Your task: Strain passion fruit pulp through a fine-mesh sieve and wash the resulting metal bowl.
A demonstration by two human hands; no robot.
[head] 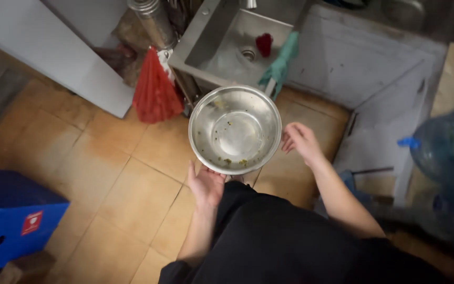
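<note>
I look down at a round steel bowl [235,129] with a few bits of food stuck inside. My left hand [206,185] holds it from below at its near rim. Just right of the bowl's edge, my right hand [300,141] hovers with fingers apart, holding nothing and not clearly touching the rim. My black clothing fills the bottom of the view.
A steel sink [237,42] stands ahead with a red item [264,44] in it and a green cloth [281,62] over its edge. A red broom head [154,89] leans left of it. A blue box [11,221] sits at left, a blue water jug [447,150] at right.
</note>
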